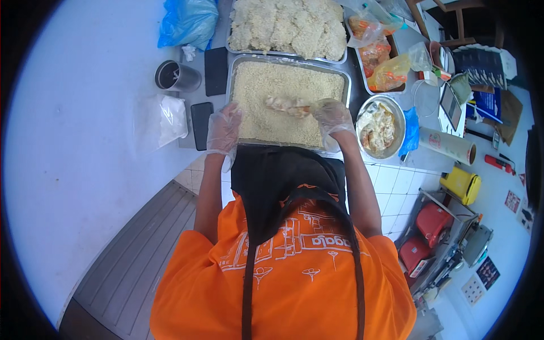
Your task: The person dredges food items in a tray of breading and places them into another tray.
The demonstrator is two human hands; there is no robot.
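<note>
A metal tray of pale breadcrumbs [263, 76] lies in front of me. Over it, my right hand [333, 115], in a clear plastic glove, grips one end of a piece of batter-coated meat [289, 105]; motion blurs it a little. At the tray's left edge is my left hand [225, 127], gloved the same way, with its fingers at the rim; whether they grip the rim is unclear. To the right of my right hand stands a round metal bowl [402, 140] of meat pieces in white batter. Beyond the crumb tray, another tray [340, 59] is heaped with crumb-coated pieces.
At the left are a steel cup [187, 77], two dark phones [216, 71] and a bag of white powder [168, 119]. A blue plastic bag [189, 21] lies at the back left. A tray of bagged meat [369, 87] and a paper roll [446, 145] are at the right.
</note>
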